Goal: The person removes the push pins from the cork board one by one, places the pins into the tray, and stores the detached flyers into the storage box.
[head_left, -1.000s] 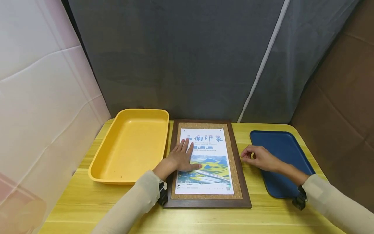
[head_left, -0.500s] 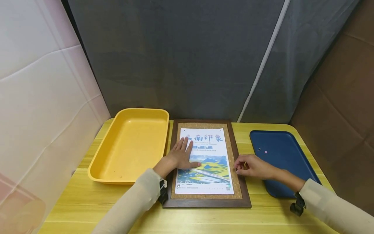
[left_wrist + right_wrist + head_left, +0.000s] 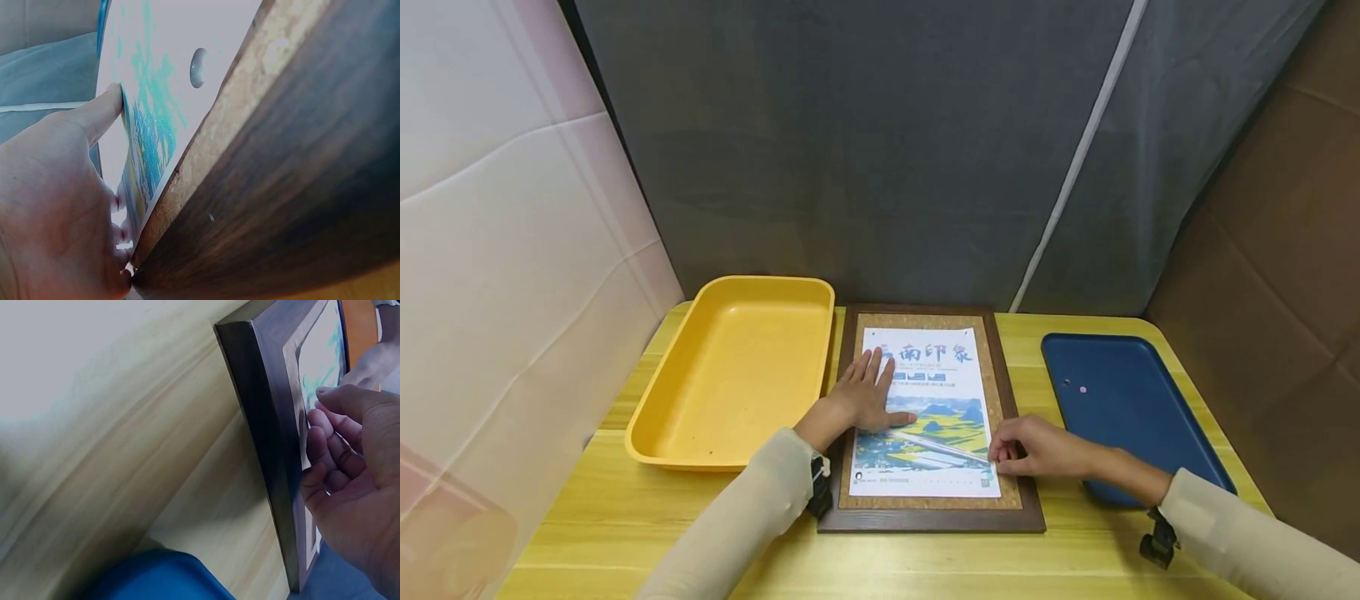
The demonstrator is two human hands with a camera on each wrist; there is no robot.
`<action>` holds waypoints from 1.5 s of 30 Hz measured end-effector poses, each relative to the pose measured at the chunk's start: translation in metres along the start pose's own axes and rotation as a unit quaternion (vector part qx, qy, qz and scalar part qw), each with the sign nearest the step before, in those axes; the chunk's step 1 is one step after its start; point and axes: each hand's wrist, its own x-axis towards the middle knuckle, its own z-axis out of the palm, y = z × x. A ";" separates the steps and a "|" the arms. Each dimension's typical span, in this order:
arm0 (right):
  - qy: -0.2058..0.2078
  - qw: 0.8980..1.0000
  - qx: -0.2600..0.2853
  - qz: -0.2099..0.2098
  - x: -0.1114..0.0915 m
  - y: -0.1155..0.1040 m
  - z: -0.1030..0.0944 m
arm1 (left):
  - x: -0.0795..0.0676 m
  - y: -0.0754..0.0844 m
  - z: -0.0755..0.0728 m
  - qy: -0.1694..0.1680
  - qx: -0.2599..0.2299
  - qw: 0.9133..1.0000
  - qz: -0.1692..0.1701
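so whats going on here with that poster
A person is handling a printed sheet that lies on a framed cork board. The left hand rests spread on the sheet; the right hand has its fingertips drawn together at the right edge, towards the near corner. Whether they hold anything is too small to tell. A small round piece sits by the sheet's near left corner. The board lies between a yellow tray and a blue tray holding two small pieces.

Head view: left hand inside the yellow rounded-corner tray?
No, the left hand rests with spread fingers on the white printed paper sheet.
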 end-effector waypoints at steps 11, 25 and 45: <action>-0.006 1.000 -0.007 0.000 0.003 -0.002 0.007 | 0.016 -0.008 0.009 -0.009 -0.005 1.000 -0.008; -0.002 1.000 -0.007 0.007 0.003 -0.003 0.012 | 0.012 -0.005 0.006 -0.012 0.002 1.000 -0.011; -0.026 0.999 0.026 0.037 0.006 -0.004 0.011 | -0.003 0.002 -0.003 -0.003 0.016 1.000 -0.005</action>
